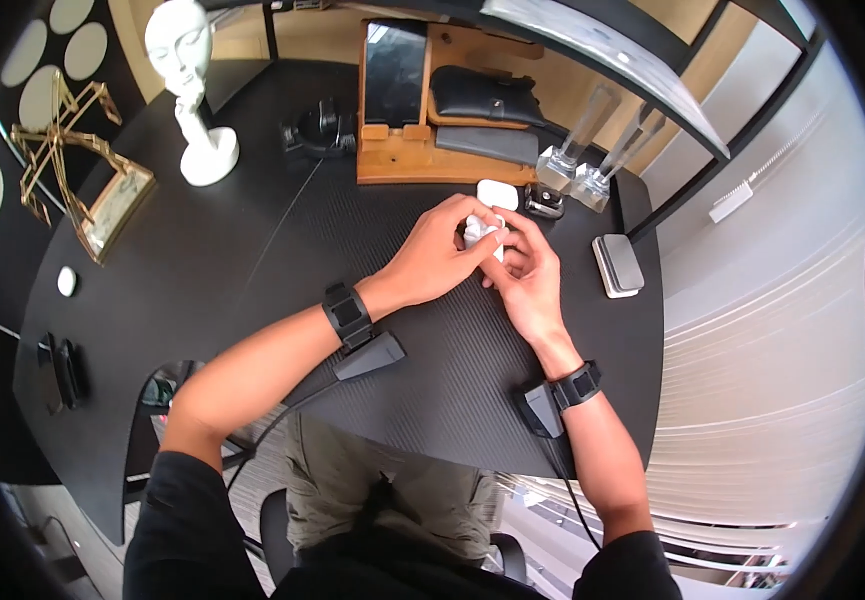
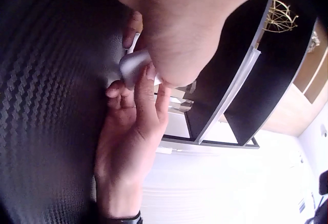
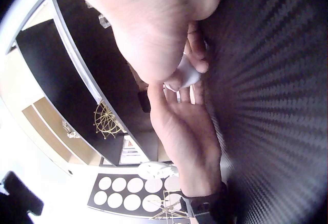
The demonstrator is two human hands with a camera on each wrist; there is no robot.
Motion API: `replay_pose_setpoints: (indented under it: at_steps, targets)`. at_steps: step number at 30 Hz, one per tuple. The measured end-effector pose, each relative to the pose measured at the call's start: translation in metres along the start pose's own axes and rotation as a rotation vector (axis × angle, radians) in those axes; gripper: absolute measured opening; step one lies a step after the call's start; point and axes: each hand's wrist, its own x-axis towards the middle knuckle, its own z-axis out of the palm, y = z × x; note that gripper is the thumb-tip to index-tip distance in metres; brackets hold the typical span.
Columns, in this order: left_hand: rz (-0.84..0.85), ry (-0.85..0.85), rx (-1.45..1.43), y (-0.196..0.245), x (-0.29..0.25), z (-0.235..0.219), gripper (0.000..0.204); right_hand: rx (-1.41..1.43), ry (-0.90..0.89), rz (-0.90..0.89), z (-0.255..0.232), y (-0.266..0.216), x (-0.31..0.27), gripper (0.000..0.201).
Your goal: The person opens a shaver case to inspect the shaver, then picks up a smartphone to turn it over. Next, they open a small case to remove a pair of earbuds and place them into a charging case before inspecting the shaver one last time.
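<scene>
Both hands meet over the black desk, around a small white object with a smooth, rounded surface. My left hand holds it from the left with thumb and fingers. On the other side my right hand pinches it between thumb and fingers, the lower fingers curled. In the left wrist view the white object shows between the fingertips; in the right wrist view part of the white object shows too. Its exact shape is partly hidden by the fingers.
Just behind the hands lie a white rounded case and a small black item. A wooden organizer stands at the back, a white head sculpture back left, clear crystal pieces back right, and a stacked white-and-grey block at the right.
</scene>
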Motion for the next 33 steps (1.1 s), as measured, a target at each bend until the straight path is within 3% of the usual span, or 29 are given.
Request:
replay_pose_setpoints:
  at_steps: [2,5,10,18,23,28,33]
  targets:
    - [-0.017,-0.025,0.011,0.002,0.002,-0.001,0.025,-0.005,-0.008,0.020,-0.001,-0.001,0.000,0.052]
    - [-0.084,0.009,-0.258,-0.008,0.003,0.003,0.015,0.001,0.014,0.001,-0.003,-0.001,-0.002,0.050]
    - [-0.124,0.124,-0.358,0.002,0.005,0.001,0.013,0.004,0.017,-0.033,-0.002,-0.002,-0.003,0.049]
    - [-0.087,0.090,-0.341,0.007,0.005,0.006,0.020,-0.024,0.062,-0.057,-0.006,-0.003,-0.005,0.048]
    - [-0.147,0.181,-0.305,0.001,0.010,0.002,0.020,0.028,0.076,-0.051,-0.005,0.001,0.003,0.049]
    - [-0.205,0.132,-0.286,0.006,0.005,0.002,0.019,0.102,0.065,-0.015,-0.003,0.000,-0.003,0.050]
    - [-0.153,0.135,-0.336,0.005,0.004,0.000,0.019,0.120,0.071,-0.010,-0.004,-0.002,-0.002,0.052]
